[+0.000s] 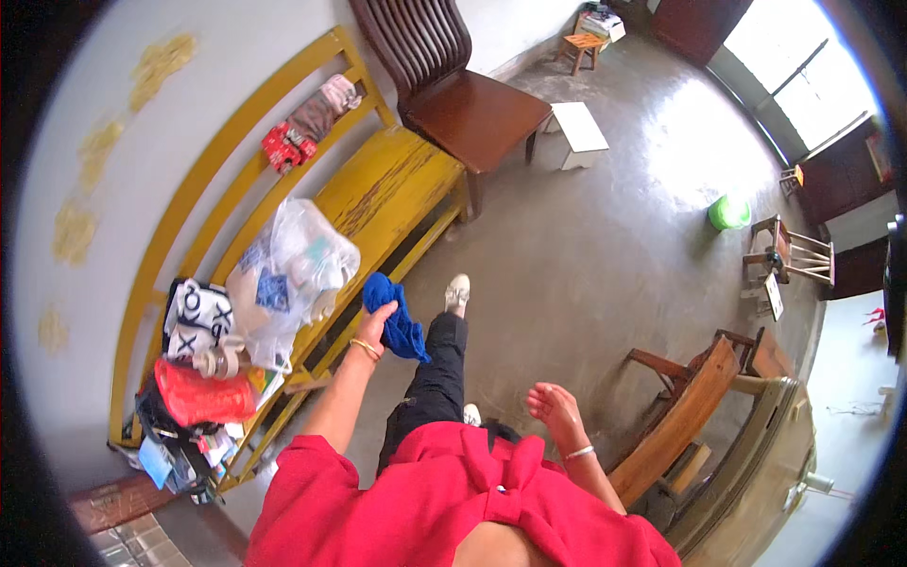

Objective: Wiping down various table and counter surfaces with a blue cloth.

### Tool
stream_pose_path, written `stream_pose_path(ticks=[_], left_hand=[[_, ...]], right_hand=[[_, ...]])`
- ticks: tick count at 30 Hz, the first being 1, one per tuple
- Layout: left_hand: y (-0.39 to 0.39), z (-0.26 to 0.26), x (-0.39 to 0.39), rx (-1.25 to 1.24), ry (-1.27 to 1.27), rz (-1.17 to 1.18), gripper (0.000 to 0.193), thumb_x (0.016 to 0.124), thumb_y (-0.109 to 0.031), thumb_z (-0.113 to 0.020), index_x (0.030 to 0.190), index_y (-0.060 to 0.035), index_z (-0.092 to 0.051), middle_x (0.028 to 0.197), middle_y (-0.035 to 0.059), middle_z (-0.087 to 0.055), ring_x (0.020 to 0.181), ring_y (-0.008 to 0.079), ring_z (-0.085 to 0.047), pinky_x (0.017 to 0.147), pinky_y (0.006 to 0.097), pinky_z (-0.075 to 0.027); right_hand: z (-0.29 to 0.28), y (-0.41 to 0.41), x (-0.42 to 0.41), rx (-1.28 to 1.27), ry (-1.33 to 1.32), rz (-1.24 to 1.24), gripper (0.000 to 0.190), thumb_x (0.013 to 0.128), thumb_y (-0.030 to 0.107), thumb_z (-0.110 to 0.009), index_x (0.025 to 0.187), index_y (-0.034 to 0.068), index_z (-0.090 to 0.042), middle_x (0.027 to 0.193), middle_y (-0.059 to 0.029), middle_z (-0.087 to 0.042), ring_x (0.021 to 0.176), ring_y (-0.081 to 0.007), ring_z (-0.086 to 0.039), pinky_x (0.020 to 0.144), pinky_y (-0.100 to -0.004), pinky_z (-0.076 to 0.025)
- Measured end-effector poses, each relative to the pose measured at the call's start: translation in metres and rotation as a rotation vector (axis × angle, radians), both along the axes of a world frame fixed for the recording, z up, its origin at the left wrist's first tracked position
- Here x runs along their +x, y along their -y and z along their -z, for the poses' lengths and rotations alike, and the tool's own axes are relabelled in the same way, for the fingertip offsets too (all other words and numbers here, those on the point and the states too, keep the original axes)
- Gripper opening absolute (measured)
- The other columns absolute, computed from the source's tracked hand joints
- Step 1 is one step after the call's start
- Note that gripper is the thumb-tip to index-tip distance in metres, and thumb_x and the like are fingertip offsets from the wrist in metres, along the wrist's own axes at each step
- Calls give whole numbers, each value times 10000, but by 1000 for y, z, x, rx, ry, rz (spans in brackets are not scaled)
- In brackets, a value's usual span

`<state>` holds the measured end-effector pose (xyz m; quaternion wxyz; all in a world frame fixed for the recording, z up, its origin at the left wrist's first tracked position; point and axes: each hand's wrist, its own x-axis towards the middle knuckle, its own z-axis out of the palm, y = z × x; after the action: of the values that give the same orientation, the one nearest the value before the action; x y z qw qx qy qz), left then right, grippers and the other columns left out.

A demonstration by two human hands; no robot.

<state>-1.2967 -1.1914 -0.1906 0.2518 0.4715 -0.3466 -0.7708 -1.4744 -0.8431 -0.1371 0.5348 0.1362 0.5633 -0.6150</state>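
Observation:
My left hand point(375, 327) grips a bunched blue cloth point(394, 319), part of which hangs below the fingers. It is held out over the floor, beside the front of a yellow wooden bench point(397, 177). Nearest to that hand on the bench sits a clear plastic bag point(305, 248) with several items inside. My right hand point(556, 411) hangs in the air with nothing in it, its fingers slightly curled and a bracelet on the wrist. To its right runs a long brown wooden bench point(684, 418).
A dark wooden chair point(475, 113) and a white stool point(581, 127) stand ahead. On the yellow bench lie a red bag point(202, 393) and a folded black-and-white cloth item point(198, 312). A green bucket point(730, 212) and a wooden chair point(779, 248) stand to the right on the concrete floor point(567, 269).

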Motion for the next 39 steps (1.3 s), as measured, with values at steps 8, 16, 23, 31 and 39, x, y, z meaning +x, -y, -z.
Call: stream_pose_path(ticks=[8,16,23,31,39], left_hand=[[165,87,-297,-1285,517,409,627,624,-193,-716,1148,24,-449,1284,258,-382,1178,411,-385,990,479,-307],[261,209,-431,-1807,568,1019,467,741,-129,-550,1205,-115,-501,1431,24,-293,1188,302,-355,816,461,-404],[465,230,-394,-1197,1602,285,622,791,-275,-605,1273,22,-349,1322,273,-353,1092,435,-430,899,491,-387],[455,201,-453,-980,1512,631,830,730,-286,-660,1351,43,-218,1379,319,-214,1166,441,-348,995,482,-327],[500,210,-564,-474,1735,300,800,747,-273,-634,1360,19,-210,1378,325,-199,1189,426,-348,933,495,-402]], right_hand=[[89,88,-131,67,73,172,248,886,208,-570,1053,25,-546,929,-112,-629,788,-214,-622,634,-339,-516],[92,269,-250,243,41,32,242,907,168,-514,1087,9,-538,936,-121,-632,800,-196,-625,674,-303,-516],[104,228,-276,392,97,199,196,891,149,-517,1023,4,-536,872,-107,-621,752,-207,-615,641,-333,-526],[105,239,-308,440,307,231,219,879,154,-539,1045,12,-539,891,-121,-629,757,-216,-630,609,-323,-528],[136,189,-408,358,236,255,200,846,162,-587,968,12,-538,784,-74,-549,704,-207,-547,597,-297,-471]])
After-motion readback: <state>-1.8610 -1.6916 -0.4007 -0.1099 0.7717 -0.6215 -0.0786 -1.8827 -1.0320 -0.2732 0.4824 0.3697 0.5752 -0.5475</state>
